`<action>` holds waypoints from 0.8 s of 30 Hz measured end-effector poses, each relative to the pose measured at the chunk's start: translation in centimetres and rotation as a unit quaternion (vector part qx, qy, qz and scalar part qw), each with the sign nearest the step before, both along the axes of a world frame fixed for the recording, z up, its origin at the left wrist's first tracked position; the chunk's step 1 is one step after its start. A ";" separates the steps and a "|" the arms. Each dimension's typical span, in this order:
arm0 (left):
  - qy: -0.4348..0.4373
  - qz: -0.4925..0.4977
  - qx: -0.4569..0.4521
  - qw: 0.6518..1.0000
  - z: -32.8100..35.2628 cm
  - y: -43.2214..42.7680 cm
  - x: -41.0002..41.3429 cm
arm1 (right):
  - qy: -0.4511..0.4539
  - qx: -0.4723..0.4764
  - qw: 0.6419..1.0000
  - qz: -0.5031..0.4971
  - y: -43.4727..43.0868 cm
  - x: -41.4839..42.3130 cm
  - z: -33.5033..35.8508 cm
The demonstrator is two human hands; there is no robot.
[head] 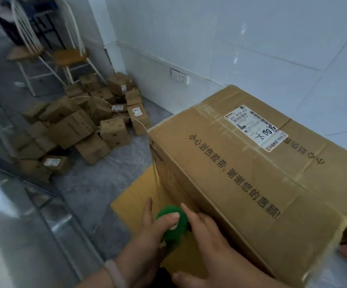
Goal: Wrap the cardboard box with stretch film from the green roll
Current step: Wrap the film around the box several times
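Observation:
A large brown cardboard box (251, 183) with black printed characters and a white shipping label on top fills the right half of the head view. The green roll (169, 222) stands upright against its near left side. My left hand (147, 242) grips the roll from the left, thumb pressed on its top end. My right hand (205, 242) holds it from the right, index finger stretched along the box side. A thin sheet of clear film runs from the roll up along the box's left corner. The roll's lower part is hidden by my hands.
A flat yellow cardboard sheet (139, 196) lies on the floor under the box. A pile of several small cartons (81, 125) lies at left, two wooden chairs (64, 55) behind it. White wall with a socket (179, 76) behind; glass panel at lower left.

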State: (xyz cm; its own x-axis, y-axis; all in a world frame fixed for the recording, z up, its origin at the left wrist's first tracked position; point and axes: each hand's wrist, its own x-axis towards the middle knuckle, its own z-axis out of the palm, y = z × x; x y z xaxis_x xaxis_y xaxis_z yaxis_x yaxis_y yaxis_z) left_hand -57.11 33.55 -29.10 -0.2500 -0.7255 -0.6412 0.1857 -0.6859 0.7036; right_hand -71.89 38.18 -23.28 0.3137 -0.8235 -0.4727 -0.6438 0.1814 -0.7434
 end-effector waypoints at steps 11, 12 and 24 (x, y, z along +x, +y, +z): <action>0.033 0.065 0.001 0.997 2.3 6.4 -2.6 | -0.101 -0.151 0.982 -0.050 4.8 -2.6 -1.3; 0.034 0.071 -0.001 0.997 2.3 6.9 -2.8 | -0.098 -0.156 0.982 -0.047 5.1 -3.0 -1.0; 0.046 0.075 0.016 0.996 0.9 9.3 -4.4 | -0.074 -0.109 0.989 -0.067 6.0 -4.1 -1.3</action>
